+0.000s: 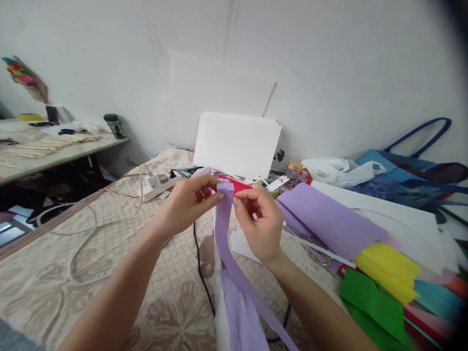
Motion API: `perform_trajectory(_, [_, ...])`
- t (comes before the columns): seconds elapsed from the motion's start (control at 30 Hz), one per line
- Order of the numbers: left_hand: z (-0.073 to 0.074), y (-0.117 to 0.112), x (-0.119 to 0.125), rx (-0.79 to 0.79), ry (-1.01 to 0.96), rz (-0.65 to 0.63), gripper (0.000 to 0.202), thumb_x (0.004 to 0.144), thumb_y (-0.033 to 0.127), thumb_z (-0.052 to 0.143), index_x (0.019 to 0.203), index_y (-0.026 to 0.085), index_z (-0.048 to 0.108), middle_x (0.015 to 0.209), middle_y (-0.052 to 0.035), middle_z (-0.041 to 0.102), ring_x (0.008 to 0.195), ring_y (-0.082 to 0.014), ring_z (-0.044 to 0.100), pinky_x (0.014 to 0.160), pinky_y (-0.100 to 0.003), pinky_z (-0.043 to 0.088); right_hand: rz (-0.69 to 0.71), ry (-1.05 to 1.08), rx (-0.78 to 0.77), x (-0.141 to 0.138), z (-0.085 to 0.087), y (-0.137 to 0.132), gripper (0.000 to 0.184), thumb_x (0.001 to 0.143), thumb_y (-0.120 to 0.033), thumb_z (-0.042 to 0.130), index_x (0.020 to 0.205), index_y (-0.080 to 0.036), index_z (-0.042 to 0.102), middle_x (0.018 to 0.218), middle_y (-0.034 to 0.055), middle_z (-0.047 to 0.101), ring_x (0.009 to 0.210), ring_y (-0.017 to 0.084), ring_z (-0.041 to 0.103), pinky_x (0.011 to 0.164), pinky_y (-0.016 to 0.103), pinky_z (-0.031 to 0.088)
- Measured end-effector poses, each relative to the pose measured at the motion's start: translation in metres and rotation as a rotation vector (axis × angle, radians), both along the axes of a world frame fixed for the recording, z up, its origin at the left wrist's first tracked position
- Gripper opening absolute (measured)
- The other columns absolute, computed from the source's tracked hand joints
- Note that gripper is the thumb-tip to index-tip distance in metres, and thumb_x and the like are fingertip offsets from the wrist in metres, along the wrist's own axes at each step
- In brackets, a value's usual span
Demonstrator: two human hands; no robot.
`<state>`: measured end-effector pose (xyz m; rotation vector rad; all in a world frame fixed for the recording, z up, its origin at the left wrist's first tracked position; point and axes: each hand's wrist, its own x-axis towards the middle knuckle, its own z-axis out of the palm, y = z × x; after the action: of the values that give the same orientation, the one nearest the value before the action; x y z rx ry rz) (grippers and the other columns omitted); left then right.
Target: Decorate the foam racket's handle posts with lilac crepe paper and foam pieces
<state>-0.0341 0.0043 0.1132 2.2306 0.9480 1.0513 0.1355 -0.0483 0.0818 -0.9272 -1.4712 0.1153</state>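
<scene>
A long lavender strip [224,234], which looks like crepe paper, hangs from between my hands and curves down toward the lower right. My left hand [190,202] pinches its folded upper end from the left, thumb against fingertips. From the right, my right hand [261,222] pinches the edge of the same end. Just behind the fingers lies something red [239,185], partly covered. Below the strip is a wider, wrinkled lavender piece [241,312], cut off by the bottom of the view.
Scissors [320,253] lie right of my hand, beside a folded lavender sheet [329,219], yellow paper [389,270] and green paper [373,302]. White boards [237,144] lean on the wall. A power strip [157,187] and white cable [87,239] are at left. A blue bag [387,165] stands back right.
</scene>
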Motion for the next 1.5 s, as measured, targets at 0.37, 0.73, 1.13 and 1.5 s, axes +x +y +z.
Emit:
perform_trajectory(0.37, [0.002,-0.002,0.000,0.004,-0.001,0.001,0.020,0.088,0.034,0.058,0.100,0.018,0.065,0.072,-0.0007,0.063,0.060,-0.0112,0.052,0.054,-0.023,0.042,-0.051,-0.007,0.029,-0.005,0.003,0.003,0.009,0.085,-0.010,0.061,0.084,-0.019,0.062,0.076,-0.0019,0.060,0.059,0.009,0.051,0.054,0.023,0.042])
perform_trajectory(0.73, [0.003,-0.002,0.001,-0.003,0.003,0.012,0.018,0.087,0.034,0.059,0.093,0.018,0.064,0.070,0.0004,0.060,0.058,-0.0103,0.049,0.053,-0.022,0.041,-0.058,-0.021,0.045,-0.005,0.002,0.005,0.010,0.087,-0.011,0.057,0.081,-0.019,0.058,0.073,-0.0019,0.057,0.061,0.010,0.052,0.056,0.024,0.042])
perform_trajectory(1.13, [0.005,-0.002,-0.002,0.008,-0.006,-0.001,0.015,0.087,0.031,0.062,0.092,0.018,0.066,0.066,0.0018,0.058,0.057,-0.0092,0.047,0.052,-0.021,0.039,-0.036,0.044,-0.008,-0.004,0.001,0.009,0.007,0.087,-0.015,0.060,0.084,-0.020,0.058,0.075,-0.0028,0.057,0.060,0.010,0.051,0.057,0.024,0.043])
perform_trajectory(1.5, [0.005,0.003,-0.006,-0.087,-0.066,-0.118,0.028,0.083,0.029,0.068,0.108,0.016,0.065,0.087,-0.0054,0.068,0.075,-0.0135,0.062,0.064,-0.024,0.051,0.178,0.149,-0.098,0.005,-0.009,0.012,0.007,0.092,-0.025,0.058,0.098,-0.023,0.058,0.087,-0.0001,0.060,0.074,0.012,0.059,0.063,0.026,0.050])
